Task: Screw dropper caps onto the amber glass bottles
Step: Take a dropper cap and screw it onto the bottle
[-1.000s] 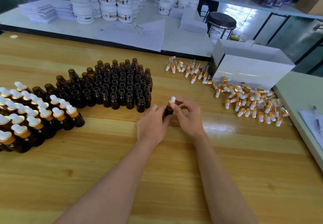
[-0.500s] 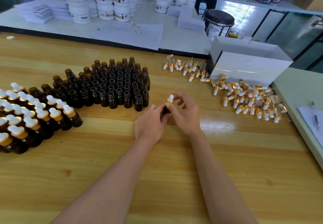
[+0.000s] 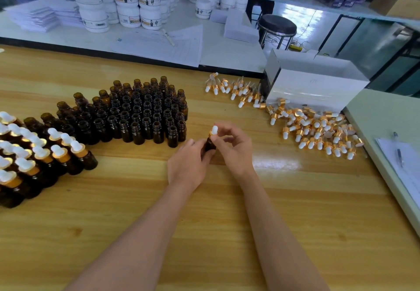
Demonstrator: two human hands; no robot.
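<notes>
The bottle was still held by the left grip; its cap, at twelve o'clock, still pinched by the right grip.

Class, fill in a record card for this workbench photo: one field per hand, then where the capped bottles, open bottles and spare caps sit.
Left hand: grips the amber bottle by its body
Right hand: fingers pinch the dropper cap on that bottle's neck
Capped bottles: grouped at far left
Uncapped bottles: dense cluster left of centre, beyond the hands
Loose dropper caps: heaped at right, against the white box
Surface: wooden table
</notes>
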